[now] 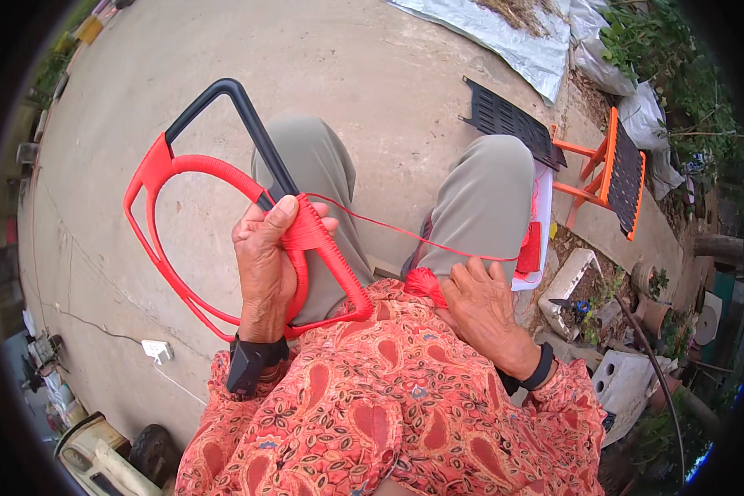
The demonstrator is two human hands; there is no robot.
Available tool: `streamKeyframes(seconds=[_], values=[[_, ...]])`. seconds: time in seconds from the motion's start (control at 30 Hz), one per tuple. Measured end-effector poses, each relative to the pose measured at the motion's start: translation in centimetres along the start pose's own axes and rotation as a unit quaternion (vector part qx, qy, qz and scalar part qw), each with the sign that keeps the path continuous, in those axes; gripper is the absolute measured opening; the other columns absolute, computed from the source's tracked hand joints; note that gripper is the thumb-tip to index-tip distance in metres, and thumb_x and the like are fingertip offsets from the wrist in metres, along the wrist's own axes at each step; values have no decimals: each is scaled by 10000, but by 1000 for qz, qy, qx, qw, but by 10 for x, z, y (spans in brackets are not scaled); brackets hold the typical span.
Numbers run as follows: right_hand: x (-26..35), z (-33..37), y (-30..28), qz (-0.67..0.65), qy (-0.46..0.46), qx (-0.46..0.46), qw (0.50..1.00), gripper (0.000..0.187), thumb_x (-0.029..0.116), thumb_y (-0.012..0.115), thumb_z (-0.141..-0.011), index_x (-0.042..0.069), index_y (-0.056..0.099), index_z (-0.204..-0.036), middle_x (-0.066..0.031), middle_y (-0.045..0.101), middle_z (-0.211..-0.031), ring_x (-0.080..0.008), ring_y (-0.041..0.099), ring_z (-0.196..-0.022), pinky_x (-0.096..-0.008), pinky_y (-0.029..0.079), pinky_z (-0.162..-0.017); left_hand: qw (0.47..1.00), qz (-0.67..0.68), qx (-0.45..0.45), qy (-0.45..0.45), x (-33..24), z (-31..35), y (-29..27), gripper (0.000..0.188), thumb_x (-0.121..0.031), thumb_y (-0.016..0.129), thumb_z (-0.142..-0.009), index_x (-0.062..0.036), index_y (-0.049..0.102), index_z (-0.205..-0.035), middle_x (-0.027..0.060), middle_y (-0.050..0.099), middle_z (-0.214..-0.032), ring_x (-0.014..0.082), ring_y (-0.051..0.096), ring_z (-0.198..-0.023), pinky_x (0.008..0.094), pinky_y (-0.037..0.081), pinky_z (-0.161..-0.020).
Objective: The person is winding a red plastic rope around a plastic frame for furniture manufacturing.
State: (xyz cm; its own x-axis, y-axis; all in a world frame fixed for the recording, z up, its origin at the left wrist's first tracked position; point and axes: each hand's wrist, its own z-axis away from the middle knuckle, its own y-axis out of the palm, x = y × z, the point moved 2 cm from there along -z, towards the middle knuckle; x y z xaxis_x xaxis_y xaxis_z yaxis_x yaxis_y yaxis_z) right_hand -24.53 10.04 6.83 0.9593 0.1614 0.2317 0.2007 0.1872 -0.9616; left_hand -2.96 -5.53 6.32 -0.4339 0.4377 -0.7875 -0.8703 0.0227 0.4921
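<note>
My left hand point(264, 269) is closed round a bent tubular frame point(351, 289), its thumb pressed over the wrapping. Much of the frame is wound with red strip, while the top bend is bare black tube. An oval loop wrapped in the same red sits inside it. From the wrapping beside my thumb, a thin red strand point(388, 223) runs right, across my knees, to my right hand point(488, 310). That hand lies on my lap with fingers curled at the strand. Beside its thumb rests a bundle of red strip point(424, 285).
Right of my knee stands a white tub point(541, 207) holding red material. Beyond it are a black slatted panel point(512, 120) and an orange-framed stool point(608, 169). Planters and plants line the right edge. A white socket block point(157, 351) lies on the concrete floor at left.
</note>
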Motion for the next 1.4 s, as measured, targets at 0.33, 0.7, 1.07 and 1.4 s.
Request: streamKeyframes(seconds=[0.33,0.7,1.07,1.4], values=[[-12,6,-26,-201,18,-52,978,254,136,691,-703,50,618,-930,-91,589,-986,-258,534,-930,-376,380,-858,993,29,82,-75,20,-2,9,221,-95,595,-900,61,503,-1028,214,663,-878,285,696,-732,366,602,-664],[-47,23,-20,-629,238,-24,740,362,162,677,-843,2,508,-1122,-81,654,-981,-121,616,-882,-261,494,-815,985,59,116,-113,21,3,9,231,-150,638,-881,6,544,-1024,188,672,-845,276,695,-711,356,596,-655],[-21,-109,-28,-648,125,-134,740,277,113,658,-885,-12,566,-1114,-60,663,-981,-92,611,-885,-238,501,-779,976,44,168,-131,15,21,24,274,-121,629,-881,46,531,-1074,234,672,-862,295,701,-729,393,603,-678],[-5,-112,-80,-584,83,-393,705,241,96,671,-878,13,597,-1091,-62,646,-1022,-85,599,-904,-227,494,-787,983,23,143,-111,17,14,15,255,-109,620,-887,67,532,-1048,216,671,-872,282,697,-750,378,602,-689]])
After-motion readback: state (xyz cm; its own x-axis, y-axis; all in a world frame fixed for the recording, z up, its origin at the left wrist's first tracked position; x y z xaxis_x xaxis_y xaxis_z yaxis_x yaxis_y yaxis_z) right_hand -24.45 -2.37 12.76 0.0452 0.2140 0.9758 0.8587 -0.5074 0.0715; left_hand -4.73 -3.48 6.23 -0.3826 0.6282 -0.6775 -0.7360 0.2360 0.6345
